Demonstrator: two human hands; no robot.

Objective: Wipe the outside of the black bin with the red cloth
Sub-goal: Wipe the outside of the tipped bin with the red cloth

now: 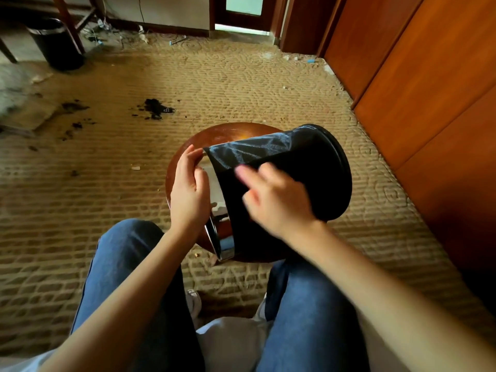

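At the far left, a second dark bin [56,47] stands on the floor beside slanted wooden legs, well apart from the work. Nearer, dark stains [155,108] mark the tan patterned carpet [241,76]. The person sits with knees in blue jeans [128,251] on either side of a small round wooden tabletop [228,132]. The left hand [188,189] is cupped at the mouth of the black bin [322,178], its fingertips touching the edge of a thin black liner [255,149]; whether they pinch that edge or only rest against it cannot be told. The black bin lies tipped on its side on the tabletop, its shiny metal rim [222,245] turned toward the left hand and the knees and its round base pointing away to the right. The liner drapes over the upper part of its wall. The right hand [279,200], blurred, lies over the bin's outer wall with the forefinger stretched out and the other fingers loosely bent. Along the right edge runs a wall of orange-brown wooden doors [429,103].
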